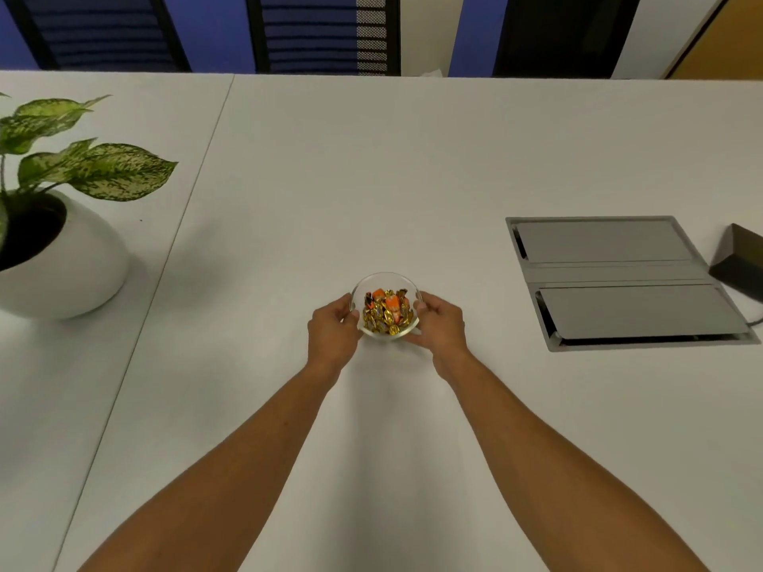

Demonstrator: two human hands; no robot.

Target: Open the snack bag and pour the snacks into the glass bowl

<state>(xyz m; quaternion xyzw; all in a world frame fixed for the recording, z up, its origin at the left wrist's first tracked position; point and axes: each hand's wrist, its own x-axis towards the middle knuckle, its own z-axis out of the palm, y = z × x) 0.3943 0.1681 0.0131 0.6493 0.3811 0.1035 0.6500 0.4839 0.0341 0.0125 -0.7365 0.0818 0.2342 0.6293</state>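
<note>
The potted plant is cut off by the left edge, the dark box by the right. The hands hide the glass bowl's sides. The snacks are too small to identify.

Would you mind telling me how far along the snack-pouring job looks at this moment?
It looks essentially done. The glass bowl already holds a heap of gold and orange wrapped snacks. In hand: the left hand and right hand cup the bowl from either side on the white table. No snack bag is in view, so nothing seems left except perhaps letting go of the bowl.
</note>
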